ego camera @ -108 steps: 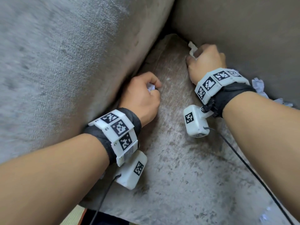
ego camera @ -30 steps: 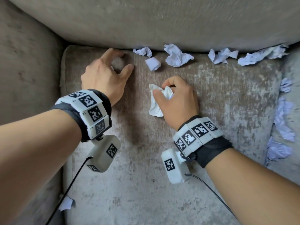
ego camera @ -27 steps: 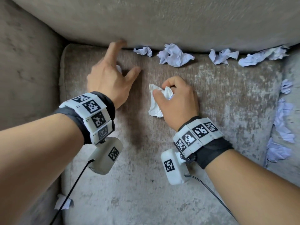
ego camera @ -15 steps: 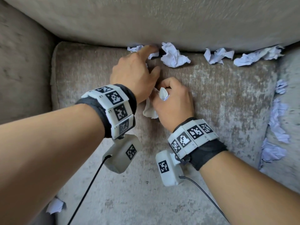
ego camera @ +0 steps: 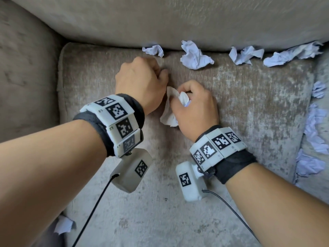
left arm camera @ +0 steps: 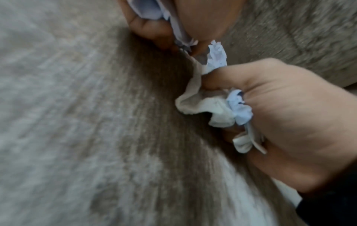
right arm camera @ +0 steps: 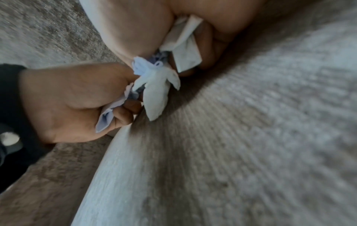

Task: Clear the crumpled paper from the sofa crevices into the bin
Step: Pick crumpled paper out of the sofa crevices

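A: On the seat cushion [ego camera: 249, 104], mid-frame: R hand [ego camera: 196, 107] fisted round a wad of white paper [ego camera: 169, 113], bluish scraps w/ it.
B: L hand [ego camera: 140, 82]?
A: Just beside it, fingers curled over a bluish paper scrap [left arm camera: 148, 9].
B: Rest?
A: Four crumpled pieces [ego camera: 195, 56] along the back crevice, more [ego camera: 315, 132] down the R crevice, one [ego camera: 63, 225] bottom L.

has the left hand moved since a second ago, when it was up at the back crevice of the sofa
Yes. The left hand has pulled back from the back crevice toward the person, and across to the right hand, now fisted beside the paper wad held there.
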A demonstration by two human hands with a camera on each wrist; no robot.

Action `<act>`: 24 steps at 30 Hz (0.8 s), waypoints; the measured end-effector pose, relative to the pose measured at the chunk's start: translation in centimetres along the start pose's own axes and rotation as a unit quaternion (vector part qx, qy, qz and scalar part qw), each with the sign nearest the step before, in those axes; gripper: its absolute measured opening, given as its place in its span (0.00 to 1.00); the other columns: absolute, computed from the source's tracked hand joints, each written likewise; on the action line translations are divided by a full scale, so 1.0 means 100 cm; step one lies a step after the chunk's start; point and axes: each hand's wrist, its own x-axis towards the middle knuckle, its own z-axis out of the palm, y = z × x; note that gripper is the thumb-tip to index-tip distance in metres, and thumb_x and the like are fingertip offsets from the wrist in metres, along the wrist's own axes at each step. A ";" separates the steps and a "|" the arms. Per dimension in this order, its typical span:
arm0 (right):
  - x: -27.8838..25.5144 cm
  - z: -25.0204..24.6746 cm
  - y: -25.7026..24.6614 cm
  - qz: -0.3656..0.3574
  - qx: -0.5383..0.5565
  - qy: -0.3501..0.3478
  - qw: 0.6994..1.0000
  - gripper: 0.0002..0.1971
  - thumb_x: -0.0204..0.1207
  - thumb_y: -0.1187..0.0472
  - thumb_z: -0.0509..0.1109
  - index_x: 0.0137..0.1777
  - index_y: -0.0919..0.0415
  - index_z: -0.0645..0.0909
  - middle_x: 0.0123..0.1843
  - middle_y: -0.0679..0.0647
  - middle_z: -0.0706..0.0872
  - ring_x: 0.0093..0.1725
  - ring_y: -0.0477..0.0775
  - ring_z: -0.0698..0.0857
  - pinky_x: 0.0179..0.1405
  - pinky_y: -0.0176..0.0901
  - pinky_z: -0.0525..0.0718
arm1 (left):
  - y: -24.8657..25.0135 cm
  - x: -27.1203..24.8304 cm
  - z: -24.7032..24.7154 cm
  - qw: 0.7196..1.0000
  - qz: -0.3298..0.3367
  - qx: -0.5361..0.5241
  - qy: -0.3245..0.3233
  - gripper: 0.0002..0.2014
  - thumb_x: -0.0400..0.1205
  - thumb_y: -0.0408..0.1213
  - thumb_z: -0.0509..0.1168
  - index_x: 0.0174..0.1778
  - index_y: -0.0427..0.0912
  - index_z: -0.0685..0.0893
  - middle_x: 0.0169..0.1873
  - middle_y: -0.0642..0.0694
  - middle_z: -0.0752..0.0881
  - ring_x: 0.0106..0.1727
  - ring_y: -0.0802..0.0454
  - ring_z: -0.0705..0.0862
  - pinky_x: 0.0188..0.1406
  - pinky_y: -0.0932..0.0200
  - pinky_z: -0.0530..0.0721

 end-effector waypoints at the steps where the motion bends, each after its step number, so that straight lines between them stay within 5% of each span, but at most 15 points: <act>1: -0.001 0.001 0.000 -0.005 -0.008 0.003 1.000 0.05 0.76 0.55 0.71 0.43 0.54 0.78 0.32 0.45 0.85 0.35 0.52 0.85 0.34 0.48 0.83 | -0.004 -0.004 -0.002 1.000 -0.004 -0.003 0.006 0.12 0.82 0.51 0.63 0.38 0.48 0.82 0.40 0.44 0.86 0.47 0.39 0.77 0.47 0.54 0.74; 3: -0.002 0.002 -0.002 -0.020 -0.023 0.011 0.999 0.02 0.76 0.59 0.69 0.48 0.54 0.80 0.38 0.47 0.86 0.40 0.55 0.86 0.39 0.53 0.84 | -0.014 -0.010 -0.006 1.000 -0.013 -0.008 0.012 0.13 0.82 0.48 0.62 0.33 0.48 0.77 0.37 0.45 0.84 0.44 0.42 0.74 0.45 0.57 0.70; 7: -0.001 0.003 -0.020 -0.049 -0.049 0.004 0.998 0.16 0.75 0.67 0.63 0.60 0.53 0.80 0.54 0.49 0.87 0.53 0.54 0.84 0.52 0.52 0.83 | -0.031 -0.018 -0.018 0.999 -0.040 -0.025 0.025 0.11 0.78 0.41 0.62 0.29 0.48 0.74 0.35 0.45 0.83 0.41 0.42 0.75 0.44 0.59 0.70; 10: 0.016 0.006 -0.037 -0.064 -0.073 0.001 0.995 0.19 0.77 0.67 0.59 0.64 0.50 0.79 0.56 0.52 0.87 0.55 0.53 0.83 0.46 0.44 0.77 | -0.043 -0.023 -0.029 0.996 -0.068 -0.051 0.035 0.06 0.77 0.39 0.61 0.35 0.45 0.77 0.32 0.47 0.82 0.43 0.39 0.78 0.46 0.56 0.76; 12: 0.029 0.010 -0.049 -0.076 -0.110 0.001 0.991 0.19 0.78 0.68 0.57 0.64 0.49 0.77 0.51 0.57 0.87 0.56 0.56 0.82 0.42 0.40 0.70 | -0.052 -0.027 -0.035 0.994 -0.082 -0.066 0.041 0.04 0.77 0.38 0.60 0.37 0.46 0.76 0.33 0.47 0.82 0.45 0.37 0.80 0.47 0.54 0.79; 15: 0.042 0.020 -0.062 -0.087 -0.144 -0.013 0.986 0.15 0.80 0.63 0.58 0.63 0.51 0.76 0.31 0.47 0.81 0.54 0.55 0.82 0.55 0.45 0.79 | -0.065 -0.033 -0.041 0.991 -0.098 -0.084 0.047 0.04 0.76 0.39 0.60 0.36 0.47 0.74 0.36 0.43 0.84 0.47 0.34 0.81 0.49 0.52 0.81; 18: 0.048 0.031 -0.065 -0.090 -0.211 -0.028 0.973 0.15 0.80 0.50 0.60 0.65 0.48 0.76 0.39 0.49 0.84 0.50 0.62 0.84 0.47 0.52 0.83 | -0.075 -0.036 -0.045 0.989 -0.106 -0.091 0.050 0.07 0.76 0.38 0.61 0.32 0.48 0.71 0.34 0.46 0.82 0.46 0.36 0.81 0.48 0.55 0.78; 24: 0.056 0.039 -0.070 -0.070 -0.261 -0.017 0.963 0.13 0.80 0.49 0.60 0.60 0.53 0.78 0.45 0.57 0.86 0.44 0.63 0.81 0.39 0.47 0.79 | -0.091 -0.041 -0.050 0.988 -0.112 -0.092 0.045 0.08 0.77 0.38 0.61 0.32 0.47 0.72 0.29 0.53 0.79 0.43 0.38 0.81 0.47 0.53 0.81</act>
